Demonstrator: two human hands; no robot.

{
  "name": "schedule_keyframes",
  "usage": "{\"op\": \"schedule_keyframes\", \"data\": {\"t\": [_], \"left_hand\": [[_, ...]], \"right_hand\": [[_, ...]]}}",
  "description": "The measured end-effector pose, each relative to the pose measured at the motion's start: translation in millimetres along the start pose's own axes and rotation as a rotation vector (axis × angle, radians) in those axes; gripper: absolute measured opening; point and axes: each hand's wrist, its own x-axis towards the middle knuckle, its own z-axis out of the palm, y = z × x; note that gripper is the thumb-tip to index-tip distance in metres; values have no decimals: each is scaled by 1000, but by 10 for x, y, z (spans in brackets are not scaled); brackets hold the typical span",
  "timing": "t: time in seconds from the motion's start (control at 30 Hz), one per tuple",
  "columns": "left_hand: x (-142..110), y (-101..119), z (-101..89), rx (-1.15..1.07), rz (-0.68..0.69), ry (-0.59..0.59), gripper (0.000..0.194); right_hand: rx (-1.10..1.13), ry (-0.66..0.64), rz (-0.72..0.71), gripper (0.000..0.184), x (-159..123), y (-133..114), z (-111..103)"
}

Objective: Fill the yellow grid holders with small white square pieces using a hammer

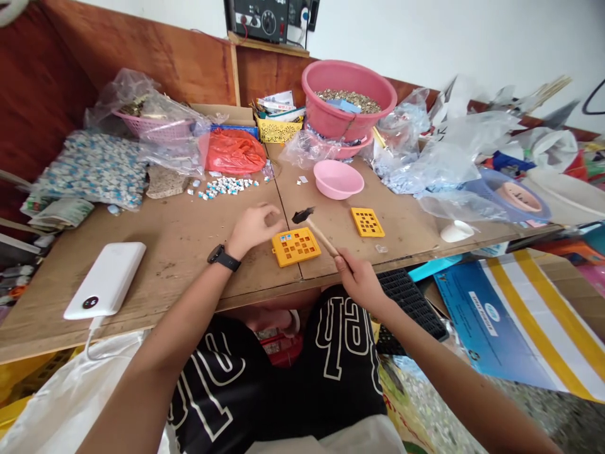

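Plywood workbench (179, 252) against a wooden wall, plastic bags piled along the back. Big pink basin (331, 79) of small metal bits behind a smaller pink bowl (338, 178). White power bank (104, 280) off to my left, heap of small white-and-blue pieces (224, 186) mid-table. Two yellow grid trays on the table: nearer tray (295, 246), farther tray (367, 222). My right hand (360, 280) clenched around the wooden handle of a black-tipped brush (321, 238), held over the table, tip just past the nearer tray's corner. My left hand (255, 230) holds nothing, fingers loosely curled, just beside the nearer tray. Black watch (223, 257) on that wrist.
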Motion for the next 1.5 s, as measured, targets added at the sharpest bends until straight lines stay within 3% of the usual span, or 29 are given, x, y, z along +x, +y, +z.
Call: {"op": "schedule_keyframes", "data": {"t": [0.17,0.27,0.4,0.57,0.73,0.9,1.17,1.37,1.5], "left_hand": [[35,-419,-212,78,-212,158,18],[-1,-712,-315,147,-389,243,19],[5,-944,-409,225,-608,355,23],[255,-931,-419,438,-743,228,33],[477,-920,-344,575,-664,118,37],[479,-996,-318,553,-512,52,33],[367,-1042,-297,327,-317,97,22],[307,-934,-193,0,-132,-24,23],[318,-748,-53,-19,-94,-109,21]], "right_hand": [[18,-85,22,38,26,48,187],[185,-82,42,47,106,183,199],[541,-65,299,62,230,314,261],[753,-111,473,58,325,354,309],[793,-124,528,52,387,372,291],[813,-142,553,47,426,386,286],[832,-86,519,48,404,356,269],[822,-38,466,54,351,359,292],[813,7,437,56,330,362,328]]}}
